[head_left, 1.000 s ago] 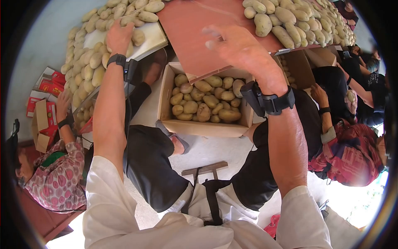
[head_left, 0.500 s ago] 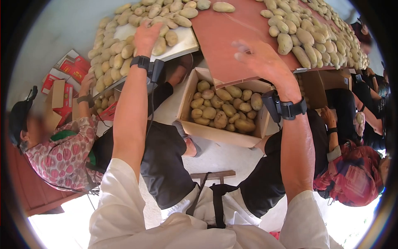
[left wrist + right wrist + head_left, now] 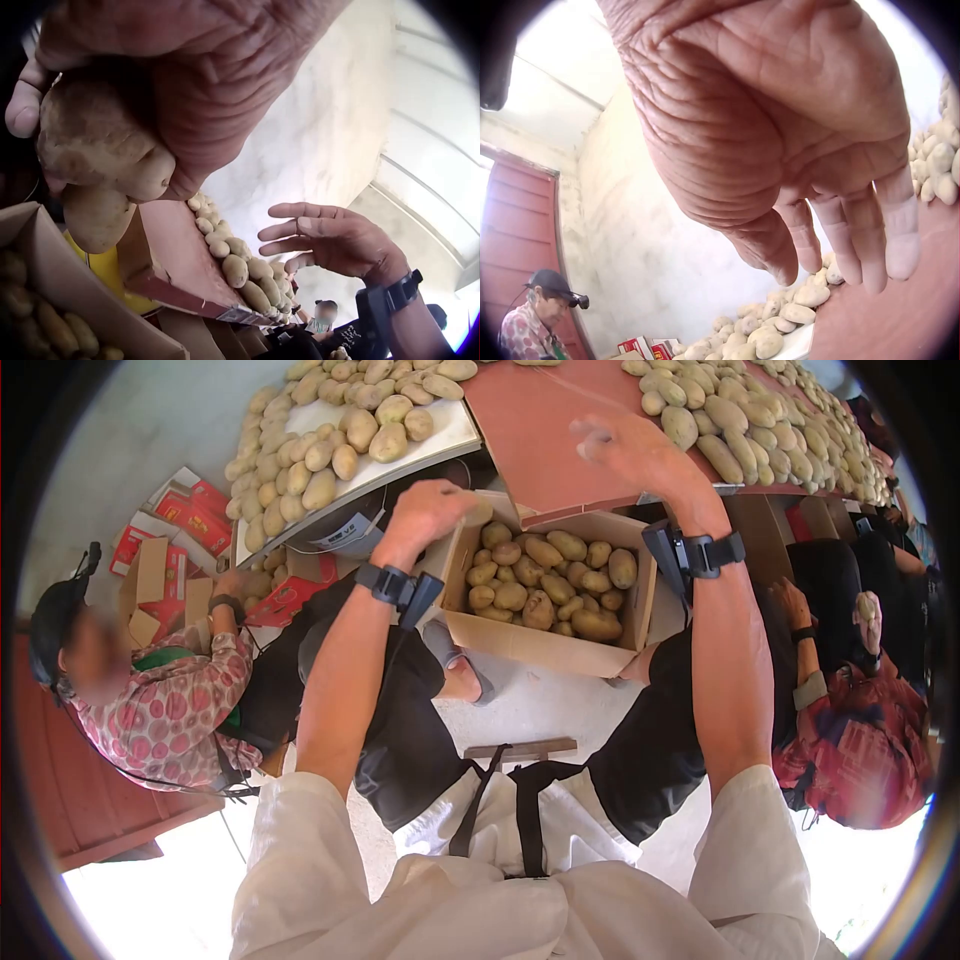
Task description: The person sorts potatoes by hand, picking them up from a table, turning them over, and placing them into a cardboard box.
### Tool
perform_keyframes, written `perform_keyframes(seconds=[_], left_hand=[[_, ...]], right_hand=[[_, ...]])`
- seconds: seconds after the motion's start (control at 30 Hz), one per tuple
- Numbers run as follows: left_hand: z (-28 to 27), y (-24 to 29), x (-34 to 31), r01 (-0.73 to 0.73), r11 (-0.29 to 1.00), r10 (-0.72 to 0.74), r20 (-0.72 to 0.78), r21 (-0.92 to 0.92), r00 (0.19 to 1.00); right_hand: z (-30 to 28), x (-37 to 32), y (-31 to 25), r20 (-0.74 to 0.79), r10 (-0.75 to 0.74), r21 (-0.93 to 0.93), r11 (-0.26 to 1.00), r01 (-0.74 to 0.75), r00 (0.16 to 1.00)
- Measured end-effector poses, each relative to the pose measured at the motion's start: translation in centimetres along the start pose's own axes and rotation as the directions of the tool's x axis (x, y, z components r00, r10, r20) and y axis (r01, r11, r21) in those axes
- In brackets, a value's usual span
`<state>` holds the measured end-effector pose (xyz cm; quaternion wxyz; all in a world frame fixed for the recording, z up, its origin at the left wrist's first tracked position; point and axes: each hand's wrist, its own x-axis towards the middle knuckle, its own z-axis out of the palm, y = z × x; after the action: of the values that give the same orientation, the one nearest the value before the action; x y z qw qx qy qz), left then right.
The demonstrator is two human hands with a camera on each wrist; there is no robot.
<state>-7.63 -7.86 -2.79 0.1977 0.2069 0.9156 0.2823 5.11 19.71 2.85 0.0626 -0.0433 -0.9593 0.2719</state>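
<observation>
My left hand (image 3: 430, 512) grips a knobbly potato (image 3: 480, 513) by the left back corner of the open cardboard box (image 3: 540, 645), which holds many potatoes (image 3: 540, 575). Close up in the left wrist view, the fingers curl round the lumpy potato (image 3: 97, 139). Held above the red tabletop (image 3: 520, 450), my right hand (image 3: 630, 450) has nothing in it. Its fingers hang relaxed and apart in the right wrist view, where the palm of the right hand (image 3: 780, 135) shows.
Potatoes lie heaped on a white board (image 3: 455, 428) at the left and on the red table's right side. A person in a spotted shirt (image 3: 170, 710) sits at the left, near red boxes (image 3: 195, 510). Others sit at the right, one beside a red patterned garment (image 3: 860, 750).
My left hand has left the potatoes on the white board and come right and down to the box, carrying a potato. The right hand stays above the red tabletop, empty.
</observation>
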Motion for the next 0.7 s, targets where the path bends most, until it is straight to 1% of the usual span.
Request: perform_keyframes(seconds=[0.03, 0.1, 0.13, 0.17, 0.2, 0.23, 0.3, 0.33, 0.37, 0.43, 0.47, 0.53, 0.57, 0.63, 0.67, 0.7], left_hand=[[1.1, -0.6, -0.2, -0.032, 0.999, 0.032, 0.027, -0.017, 0.999], [3.2, -1.2, -1.4, -0.003, 0.999, 0.008, 0.101, -0.050, 0.995], [4.3, -1.2, -2.1, -0.010, 0.999, 0.015, 0.102, -0.045, 0.995], [5.4, -1.1, -2.8, 0.082, 0.972, -0.040, 0.189, -0.219, 0.981], [6.5, -1.1, -3.5, 0.186, 0.908, -0.079, 0.283, -0.374, 0.956], [7.5, -1.0, -4.2, 0.180, 0.912, -0.074, 0.283, -0.369, 0.956], [9.2, -0.4, -5.6, 0.324, 0.770, -0.136, 0.355, -0.550, 0.925], [9.5, 0.1, -6.3, 0.392, 0.712, -0.181, 0.388, -0.582, 0.904], [9.7, 0.1, -6.5, 0.387, 0.719, -0.177, 0.387, -0.577, 0.905], [11.0, -1.3, -6.2, 0.497, 0.513, -0.173, 0.483, -0.700, 0.858], [11.8, -2.0, -6.0, 0.491, 0.521, -0.169, 0.480, -0.698, 0.861], [13.1, -2.8, -5.7, 0.509, 0.314, -0.092, 0.508, -0.802, 0.857], [13.6, -2.4, -5.7, 0.501, 0.323, -0.084, 0.503, -0.803, 0.860], [14.8, -1.5, -6.4, 0.488, 0.107, -0.172, 0.467, -0.866, 0.867], [15.3, -1.9, -6.6, 0.482, 0.114, -0.166, 0.462, -0.869, 0.871], [16.8, -3.6, -6.2, 0.467, 0.203, -0.120, 0.451, -0.861, 0.884]], right_hand=[[-0.1, -0.3, 0.1, -0.005, 0.004, 0.002, 1.000, -0.004, 1.000], [-0.2, -1.0, 0.4, -0.071, -0.015, 0.044, 0.999, 0.018, 0.997], [-0.4, -1.3, 0.6, -0.080, -0.011, 0.045, 0.999, 0.015, 0.997], [-0.5, -1.7, 0.7, -0.089, -0.006, 0.047, 0.999, 0.011, 0.996], [-0.6, -2.1, 0.9, -0.097, -0.001, 0.050, 0.999, 0.006, 0.995], [-0.6, -2.5, 1.1, -0.106, 0.002, 0.052, 0.999, 0.004, 0.994], [-0.9, -3.4, 1.4, -0.116, 0.062, 0.188, 0.981, -0.039, 0.991], [-1.1, -4.0, 1.5, -0.126, 0.067, 0.189, 0.981, -0.042, 0.990], [-1.2, -4.6, 1.5, -0.116, 0.074, 0.178, 0.983, -0.052, 0.990], [-1.3, -5.6, 1.9, -0.117, 0.081, 0.168, 0.984, -0.061, 0.990], [-1.1, -6.1, 2.2, -0.134, 0.072, 0.177, 0.983, -0.047, 0.988], [-0.9, -7.3, 2.7, -0.161, 0.065, 0.185, 0.982, -0.034, 0.985], [-0.8, -7.9, 2.9, -0.171, 0.067, 0.205, 0.978, -0.031, 0.983], [-1.1, -9.3, 2.6, -0.194, 0.067, 0.224, 0.974, -0.022, 0.979], [-1.1, -10.2, 2.2, -0.191, 0.126, 0.295, 0.953, -0.066, 0.974], [-1.2, -10.8, 1.8, -0.181, 0.184, 0.365, 0.925, -0.108, 0.966]])
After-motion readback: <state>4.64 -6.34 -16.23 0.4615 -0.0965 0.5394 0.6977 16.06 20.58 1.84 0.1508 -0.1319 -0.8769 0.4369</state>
